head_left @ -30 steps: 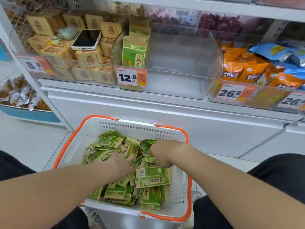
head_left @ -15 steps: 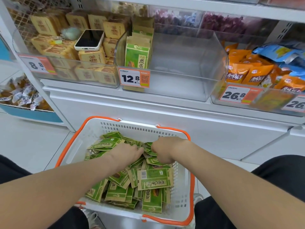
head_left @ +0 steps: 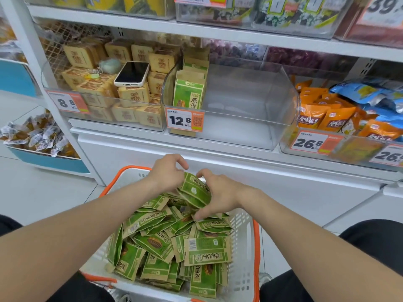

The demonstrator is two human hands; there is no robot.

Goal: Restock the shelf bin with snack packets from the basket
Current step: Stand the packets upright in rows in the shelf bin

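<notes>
- The left hand [head_left: 166, 174] and right hand [head_left: 219, 198] close from either side on a bundle of green snack packets [head_left: 195, 190], each grip curled round it.
- The bundle is held just above the far end of a white basket [head_left: 242, 234] with an orange rim.
- Loose packets [head_left: 172, 243] lie heaped in the basket.
- Higher up, a clear shelf bin [head_left: 250, 105] holds a few upright packets [head_left: 189, 92] at its left end.

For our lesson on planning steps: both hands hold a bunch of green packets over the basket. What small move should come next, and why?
Probably lift the bunch to the bin and stand it beside the row there. The left hand and right hand grip it, and the bin is mostly bare.
</notes>
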